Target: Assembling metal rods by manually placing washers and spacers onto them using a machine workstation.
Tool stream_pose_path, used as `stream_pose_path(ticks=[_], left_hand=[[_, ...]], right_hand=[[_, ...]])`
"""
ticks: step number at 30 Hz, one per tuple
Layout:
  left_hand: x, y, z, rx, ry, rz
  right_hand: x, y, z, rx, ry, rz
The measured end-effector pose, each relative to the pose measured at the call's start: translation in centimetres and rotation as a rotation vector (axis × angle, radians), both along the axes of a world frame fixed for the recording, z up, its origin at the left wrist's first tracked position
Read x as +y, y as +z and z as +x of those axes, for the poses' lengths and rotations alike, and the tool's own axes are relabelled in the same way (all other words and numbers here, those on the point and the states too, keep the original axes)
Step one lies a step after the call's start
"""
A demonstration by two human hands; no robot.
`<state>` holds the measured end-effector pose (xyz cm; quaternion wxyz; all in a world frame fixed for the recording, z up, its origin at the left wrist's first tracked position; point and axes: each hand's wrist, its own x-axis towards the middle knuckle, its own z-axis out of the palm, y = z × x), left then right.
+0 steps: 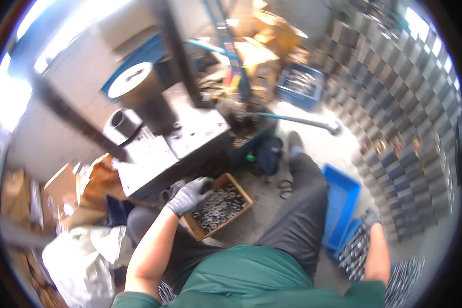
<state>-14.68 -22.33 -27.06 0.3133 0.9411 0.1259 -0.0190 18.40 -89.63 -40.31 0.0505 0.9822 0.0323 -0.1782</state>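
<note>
My left hand (189, 197), in a grey glove, is over the left side of a cardboard box (245, 201) filled with small round metal rings or nuts (218, 208). Its fingers curl inward, and dark fingertips or a dark item show at their ends; blur hides which. My right hand (371, 217), also gloved, reaches out to the right above a blue bin (334, 253) of shiny metal parts (353, 253). Its fingers are small and smeared, so whatever it touches does not show.
A press-like machine with a metal table (200, 129) stands ahead on the left. Beside my right leg lies a blue tray (341, 205). Grey stacked blocks (395, 118) line the right. Another blue bin (299, 86) stands farther off; a white sack (82, 264) is at left.
</note>
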Motion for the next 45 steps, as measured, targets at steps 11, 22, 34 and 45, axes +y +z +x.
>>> stream_pose_path(ticks=[11,22,34,45], left_hand=[[3.8,0.4,-26.7,-0.929,1.021,-0.410],[-20.3,-38.5,-49.1,-0.137,2.128,-0.544],[-23.1,-35.1,-36.5,0.348,1.600,-0.315],[8.0,-0.2,-24.4,-1.030,1.193,-0.011]], right_hand=[[36.2,21.6,-4.5,0.052,0.946,0.930],[50.7,8.0,-7.8,0.573,1.206,0.738],[50.4,7.3,-9.0,0.743,0.815,0.580],[50.3,6.5,-8.4,0.595,0.890,0.373]])
